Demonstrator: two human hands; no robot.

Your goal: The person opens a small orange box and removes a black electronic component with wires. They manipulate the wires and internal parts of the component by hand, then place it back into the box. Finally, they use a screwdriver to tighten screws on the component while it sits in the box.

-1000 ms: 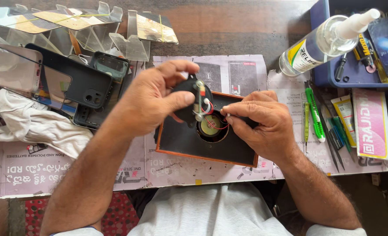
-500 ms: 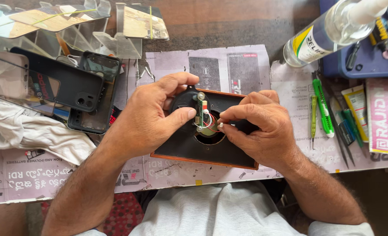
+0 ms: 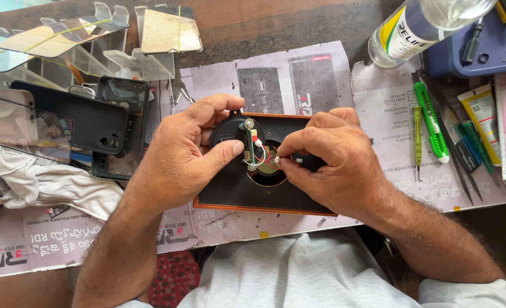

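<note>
**Both hands on the small black module**

At the middle of the counter [image 3: 321,23], over a dark board with an orange edge [image 3: 236,197], we see our left hand [image 3: 184,157] curled around a small black round module [image 3: 230,132], thumb pressed beside its wired strip. Our right hand [image 3: 332,162] pinches closed on a tiny white part [image 3: 277,160] at the wires. Green cutters [image 3: 431,120] lie near the right.

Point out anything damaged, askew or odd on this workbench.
The dark rectangular board with an orange edge overhangs the table's front edge. Thin red and white wires loop loose over its round hole, between the left hand and right hand. A crumpled white cloth lies at left.
</note>
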